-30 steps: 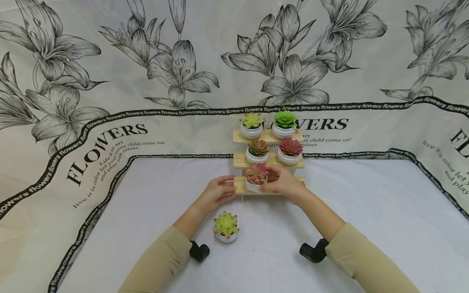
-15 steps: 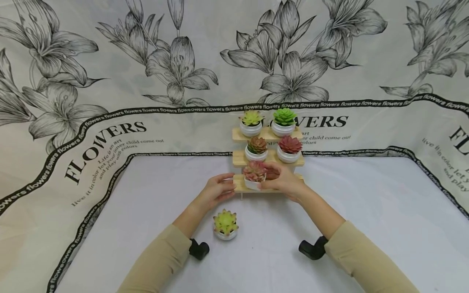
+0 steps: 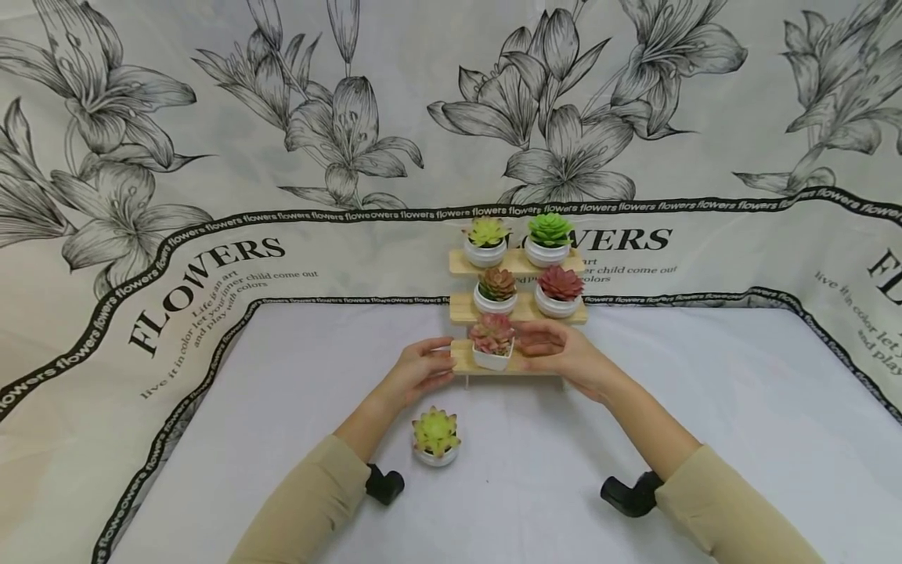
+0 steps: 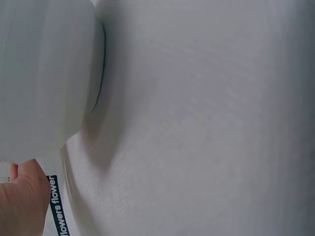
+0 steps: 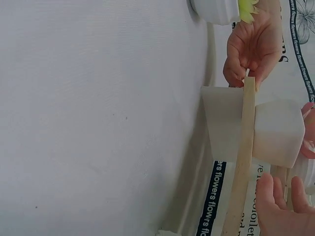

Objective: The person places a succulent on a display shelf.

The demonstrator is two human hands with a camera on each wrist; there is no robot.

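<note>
A three-tier wooden plant stand point(image 3: 462, 362) is at the back of the table. My left hand point(image 3: 416, 370) pinches the left end of its lowest board, thumb and fingers on either face in the right wrist view. On that board sits a pink succulent point(image 3: 492, 335) in a white angular pot point(image 5: 278, 132). Beside it, over the board's right part, my right hand point(image 3: 567, 356) has its fingers extended, apart from the pot. Near my left forearm a yellow-green succulent point(image 3: 435, 433) stands on the table; its white pot point(image 4: 44, 73) looms large in the left wrist view.
The middle tier bears a brown-green succulent point(image 3: 496, 286) and a dark red one point(image 3: 560, 284). On the top tier are a yellow-green succulent point(image 3: 486, 233) and a bright green one point(image 3: 550, 231). A flower-printed cloth point(image 3: 380, 258) rises behind the white tabletop point(image 3: 296, 407).
My right hand has let go of the pink succulent's pot and drawn a little to the right. The pot stays on the lowest board, and my left hand keeps its grip there.
</note>
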